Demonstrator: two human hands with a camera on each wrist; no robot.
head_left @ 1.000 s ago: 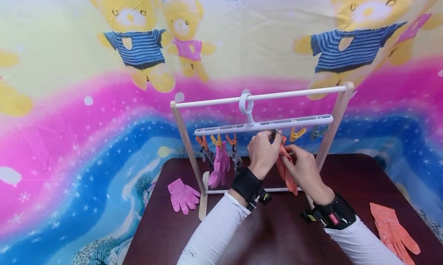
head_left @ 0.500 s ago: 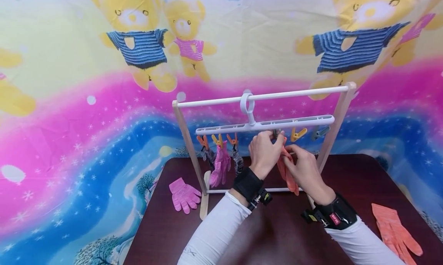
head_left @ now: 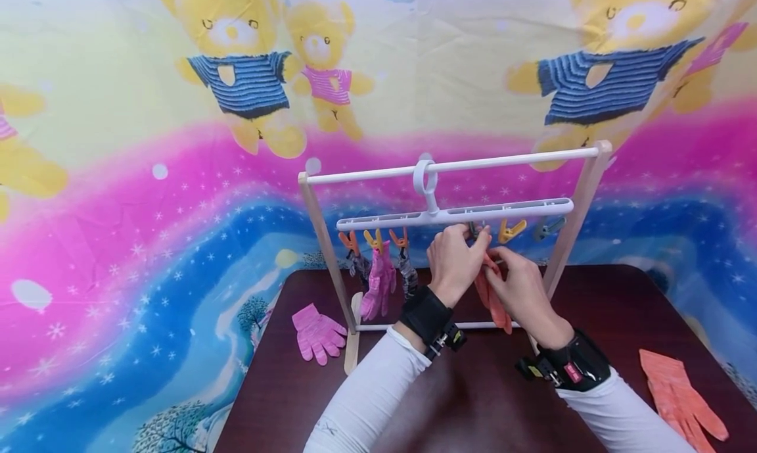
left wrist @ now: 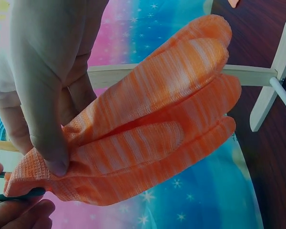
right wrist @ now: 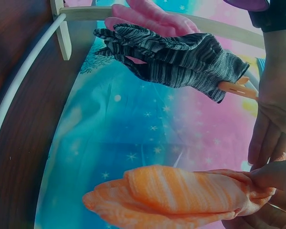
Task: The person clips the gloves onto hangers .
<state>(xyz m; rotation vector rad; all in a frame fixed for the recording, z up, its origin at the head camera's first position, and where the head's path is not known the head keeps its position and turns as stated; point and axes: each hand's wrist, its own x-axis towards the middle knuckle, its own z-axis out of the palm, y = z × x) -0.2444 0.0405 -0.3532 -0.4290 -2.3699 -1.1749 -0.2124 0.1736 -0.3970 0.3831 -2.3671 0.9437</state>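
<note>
An orange knitted glove (head_left: 494,302) hangs fingers down under the grey hanger (head_left: 497,211). My right hand (head_left: 523,288) pinches it near the cuff, as the left wrist view shows with the glove (left wrist: 152,100) spread out large. My left hand (head_left: 454,259) pinches a dark green clothespin (left wrist: 35,192) whose jaws stand around the cuff's edge. In the head view that clothespin (head_left: 473,229) is mostly behind the left fingers. The right wrist view shows the same glove (right wrist: 181,193) gathered under the right thumb.
Left of my hands, grey-black gloves (head_left: 408,275) and a pink glove (head_left: 378,285) hang from clothespins. Yellow (head_left: 511,231) and blue-grey (head_left: 550,228) clothespins hang at right. A pink glove (head_left: 319,334) and an orange glove (head_left: 680,394) lie on the table. The rack's wooden posts (head_left: 576,223) flank the hanger.
The head view has shifted slightly. Both hands stay at the orange glove's cuff; the left fingertips have moved a little, and less of the cuff's top edge shows beside them.
</note>
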